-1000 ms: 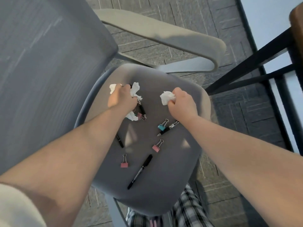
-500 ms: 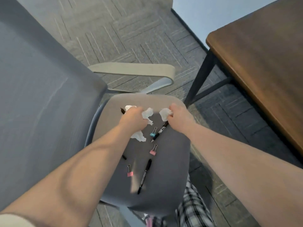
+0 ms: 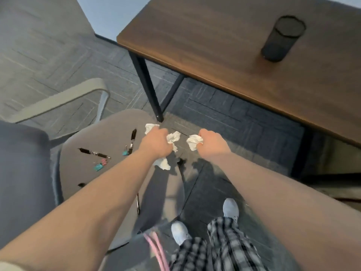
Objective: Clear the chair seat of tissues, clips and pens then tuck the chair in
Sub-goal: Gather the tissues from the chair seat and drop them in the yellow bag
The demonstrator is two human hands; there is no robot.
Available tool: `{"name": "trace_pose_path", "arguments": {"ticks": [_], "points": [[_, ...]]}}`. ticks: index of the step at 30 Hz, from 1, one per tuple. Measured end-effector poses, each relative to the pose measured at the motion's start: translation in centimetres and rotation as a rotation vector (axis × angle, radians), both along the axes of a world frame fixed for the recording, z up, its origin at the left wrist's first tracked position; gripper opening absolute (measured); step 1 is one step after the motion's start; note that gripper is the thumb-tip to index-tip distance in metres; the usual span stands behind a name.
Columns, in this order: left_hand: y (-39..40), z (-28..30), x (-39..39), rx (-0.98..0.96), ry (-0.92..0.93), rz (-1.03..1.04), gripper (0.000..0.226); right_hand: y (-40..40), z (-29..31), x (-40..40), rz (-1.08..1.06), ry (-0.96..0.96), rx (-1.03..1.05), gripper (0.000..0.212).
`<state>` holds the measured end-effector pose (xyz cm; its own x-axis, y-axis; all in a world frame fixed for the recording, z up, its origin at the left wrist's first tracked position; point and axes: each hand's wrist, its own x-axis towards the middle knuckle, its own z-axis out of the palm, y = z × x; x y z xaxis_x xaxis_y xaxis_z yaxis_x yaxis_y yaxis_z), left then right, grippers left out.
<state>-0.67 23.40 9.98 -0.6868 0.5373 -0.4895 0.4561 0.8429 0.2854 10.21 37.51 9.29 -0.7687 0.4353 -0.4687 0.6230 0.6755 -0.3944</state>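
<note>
Our left hand [image 3: 156, 142] and right hand [image 3: 210, 142] are each fisted around tissues [image 3: 173, 138], past the seat [image 3: 82, 151] edge. 2 pens [image 3: 93, 152], clips [image 3: 98, 166] lie there. Desk leg [image 3: 148, 89] ahead; cup [image 3: 281, 39] on desk [image 3: 214, 45].

Grey carpet tiles [image 3: 64, 61]; brown wooden desk [image 3: 214, 45], black legs; pale wall [image 3: 109, 14]
</note>
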Motion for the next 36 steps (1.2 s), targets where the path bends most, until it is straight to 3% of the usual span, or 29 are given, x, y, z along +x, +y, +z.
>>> {"name": "trace_pose_path", "arguments": {"ticks": [12,17,21,29,36], "points": [[17.6,-0.8,16.3,-0.043,-0.058,-0.377,0.017,13.6,-0.9,19.8,-0.38,-0.022,-0.023,0.028],[25.5,-3.0,25.7,-0.063,-0.088,-0.5,0.028,18.9,-3.5,30.3,-0.575,-0.059,-0.058,0.032],[31.3,-6.3,34.1,-0.09,-0.174,-0.561,0.032,22.1,-7.2,39.3,-0.753,-0.016,-0.124,0.021],[38.1,-15.5,48.5,-0.042,-0.358,-0.46,0.029,25.1,-15.8,53.3,-1.084,-0.095,-0.266,0.034],[40.8,-24.7,55.0,-0.105,-0.362,-0.374,0.044,25.9,-23.3,59.0,-1.403,-0.008,-0.374,0.026]]}}
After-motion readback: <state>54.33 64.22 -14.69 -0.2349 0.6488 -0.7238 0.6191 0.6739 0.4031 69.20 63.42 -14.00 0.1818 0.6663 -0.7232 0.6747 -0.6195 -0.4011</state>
